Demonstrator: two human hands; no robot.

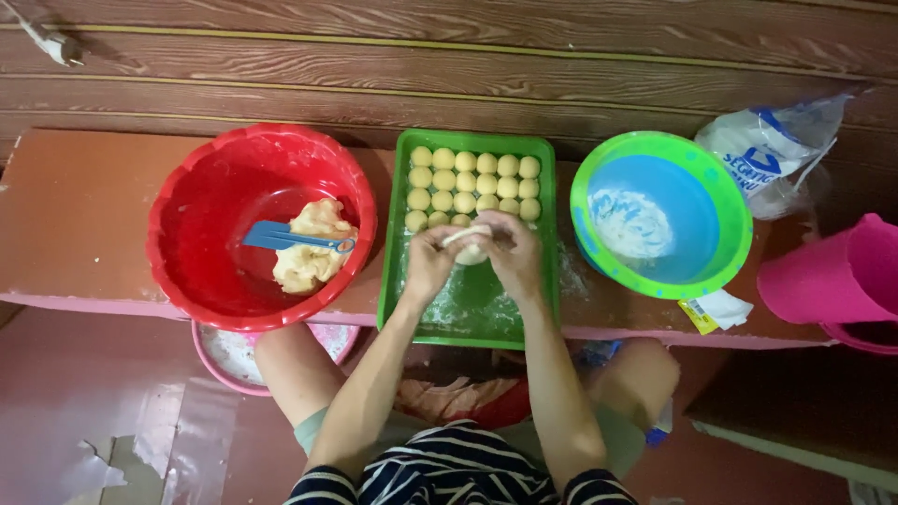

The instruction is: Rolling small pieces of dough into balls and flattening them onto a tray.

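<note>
While a pale lump of dough [470, 245] sits over the green tray [468, 318], the left hand [428, 264] and right hand [513, 251] pinch it between their fingertips from both sides. Rows of dough balls [475, 183] fill the tray's far end. A red bowl [215, 290] with dough and a blue scraper [292, 239] stands left, a green-rimmed blue bowl [725, 187] right.

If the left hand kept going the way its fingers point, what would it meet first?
The left hand points up and inward at the dough piece both hands hold; beyond it, probably the rows of dough balls in the green tray.
</note>
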